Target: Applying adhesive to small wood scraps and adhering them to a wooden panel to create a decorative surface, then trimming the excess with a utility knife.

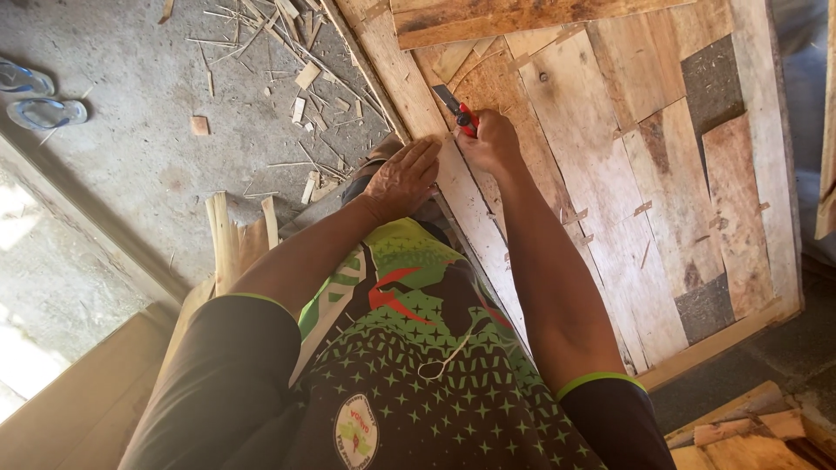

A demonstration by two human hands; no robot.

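Two hands | right hand (492, 144) grips red-handled pliers (456, 110) | left hand (402, 178) flat on rough plank panel (610, 174)

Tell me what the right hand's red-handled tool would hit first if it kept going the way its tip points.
The right hand points the red-handled tool up and to the left in the picture. Its tip seems to lie on or just above the wooden panel, so it would probably meet the panel's edge plank first, though depth is unclear.

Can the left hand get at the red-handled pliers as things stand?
Probably yes. The left hand lies flat on the wooden panel right beside the right hand, which grips the red-handled pliers. Nothing lies between them, though the right hand covers most of the handles.
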